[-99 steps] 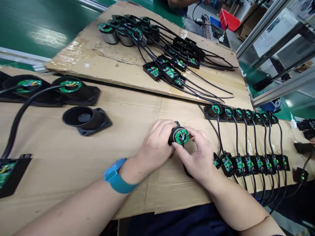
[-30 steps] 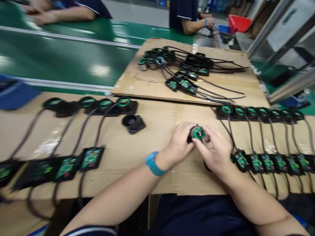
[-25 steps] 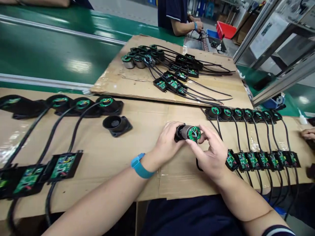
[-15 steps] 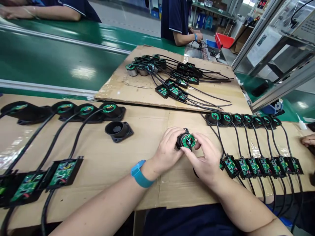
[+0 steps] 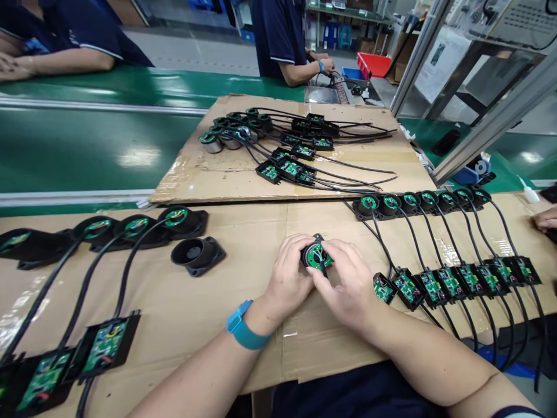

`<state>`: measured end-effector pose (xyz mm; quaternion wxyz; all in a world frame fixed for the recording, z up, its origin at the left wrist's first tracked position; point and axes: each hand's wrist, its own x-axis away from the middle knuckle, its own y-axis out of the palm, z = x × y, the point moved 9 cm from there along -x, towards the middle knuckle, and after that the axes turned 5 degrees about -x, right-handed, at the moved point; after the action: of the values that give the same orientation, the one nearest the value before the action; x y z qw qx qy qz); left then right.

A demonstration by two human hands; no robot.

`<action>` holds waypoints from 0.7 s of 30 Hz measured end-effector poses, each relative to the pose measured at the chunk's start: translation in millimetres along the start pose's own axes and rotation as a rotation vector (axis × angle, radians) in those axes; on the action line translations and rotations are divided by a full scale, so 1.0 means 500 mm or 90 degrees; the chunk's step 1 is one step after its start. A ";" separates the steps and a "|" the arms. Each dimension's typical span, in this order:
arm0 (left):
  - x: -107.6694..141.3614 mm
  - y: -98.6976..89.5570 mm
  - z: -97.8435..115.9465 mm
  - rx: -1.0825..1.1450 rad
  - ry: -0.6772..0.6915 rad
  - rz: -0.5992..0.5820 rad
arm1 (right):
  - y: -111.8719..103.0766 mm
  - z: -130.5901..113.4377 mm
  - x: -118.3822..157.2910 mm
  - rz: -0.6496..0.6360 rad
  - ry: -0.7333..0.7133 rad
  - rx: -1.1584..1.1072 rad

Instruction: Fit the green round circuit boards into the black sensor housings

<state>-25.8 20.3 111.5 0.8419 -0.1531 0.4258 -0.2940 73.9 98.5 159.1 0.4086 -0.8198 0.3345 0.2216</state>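
Black housing [image 5: 312, 259]: one, in two hands [image 5: 288, 276] [image 5: 350, 284]; wired housings [image 5: 429, 200] rightward: seven.

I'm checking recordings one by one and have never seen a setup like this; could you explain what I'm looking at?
There is no robot: a person works bare-handed, filmed by one head-worn camera looking forward and down. The left hand holds a black housing; the right hand's fingertips meet the round green circuit board at its mouth. On the cardboard, an open housing stands to the left, and wired housings line both sides, with cables running to open boxes. Farther back lie metal cylinders, also cabled.
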 end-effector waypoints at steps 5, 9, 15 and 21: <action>0.003 0.002 -0.005 -0.002 -0.023 -0.014 | 0.001 0.006 0.000 0.005 0.001 -0.022; 0.006 0.008 -0.008 -0.019 -0.023 -0.026 | 0.012 0.019 0.001 -0.036 0.027 0.012; 0.007 0.014 -0.012 -0.031 -0.032 -0.039 | 0.021 0.020 -0.003 -0.074 0.021 -0.025; 0.004 -0.004 -0.010 -0.080 -0.029 0.020 | 0.020 0.037 -0.001 -0.055 0.089 -0.007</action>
<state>-30.0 17.6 108.3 0.8446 -0.2056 0.4266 -0.2498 64.6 109.2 143.7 0.3888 -0.8492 0.3255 0.1477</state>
